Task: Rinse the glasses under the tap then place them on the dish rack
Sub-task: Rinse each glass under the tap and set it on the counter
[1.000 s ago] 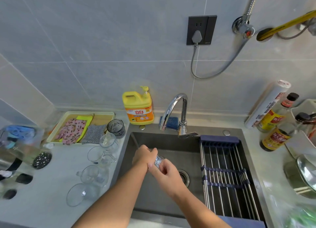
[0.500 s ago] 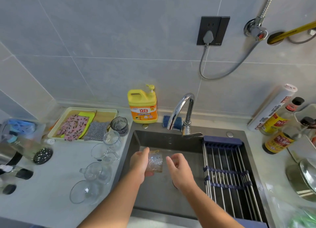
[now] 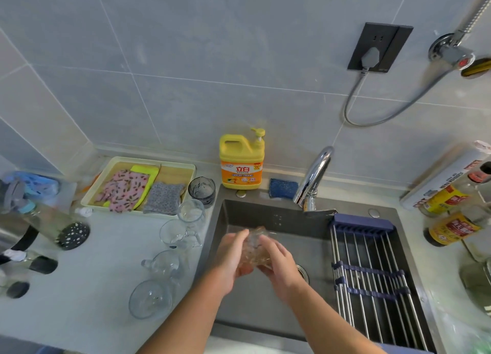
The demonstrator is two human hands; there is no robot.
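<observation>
The left hand point(image 3: 230, 258) is curling round the left side of a clear glass point(image 3: 254, 243), and the right hand point(image 3: 279, 263) is gripping its right side and base with bent fingers. The glass is hanging tilted between the two palms over the sink point(image 3: 265, 215), in front of the tap point(image 3: 314, 175) and left of the rack point(image 3: 372, 274) that is spanning the sink's right part. Other glasses point(image 3: 164, 263) are waiting on the counter point(image 3: 79, 300), just left of the sink.
</observation>
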